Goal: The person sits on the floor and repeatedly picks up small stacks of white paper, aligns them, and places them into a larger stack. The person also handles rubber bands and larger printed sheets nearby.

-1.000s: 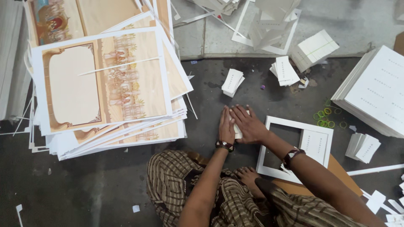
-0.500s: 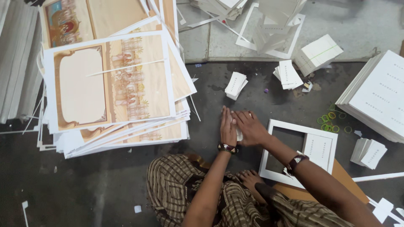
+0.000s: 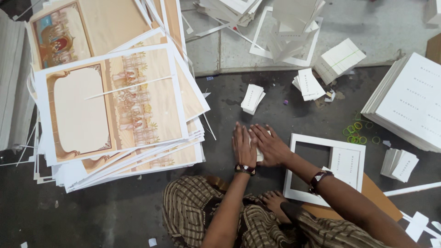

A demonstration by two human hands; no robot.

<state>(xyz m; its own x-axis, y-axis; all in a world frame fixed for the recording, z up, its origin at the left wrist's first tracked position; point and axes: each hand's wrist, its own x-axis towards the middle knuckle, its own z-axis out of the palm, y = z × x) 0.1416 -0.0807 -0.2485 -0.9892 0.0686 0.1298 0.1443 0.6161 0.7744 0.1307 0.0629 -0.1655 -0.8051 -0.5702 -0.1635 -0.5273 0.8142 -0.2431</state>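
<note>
My left hand (image 3: 243, 146) and my right hand (image 3: 272, 146) lie flat side by side on the dark floor, pressing down on a small stack of white cards (image 3: 260, 154) that shows only between them. Each wrist carries a dark band. Just right of my right hand lies a white card frame (image 3: 324, 140) with a rectangular cut-out and a printed strip on its right side. My crossed legs in striped cloth (image 3: 193, 216) and a bare foot (image 3: 274, 201) are directly below the hands.
A big stack of printed beige sheets (image 3: 115, 105) fills the left. Small white card bundles (image 3: 252, 98) (image 3: 308, 84) (image 3: 339, 57) lie beyond the hands. A tall pile of white printed sheets (image 3: 413, 101) is at right, with green rubber bands (image 3: 356, 134) and another bundle (image 3: 398, 164) beside it.
Both hands have stayed pressed on the small stack. The view has drifted slightly, so the floor items sit a little further right and lower in frame.
</note>
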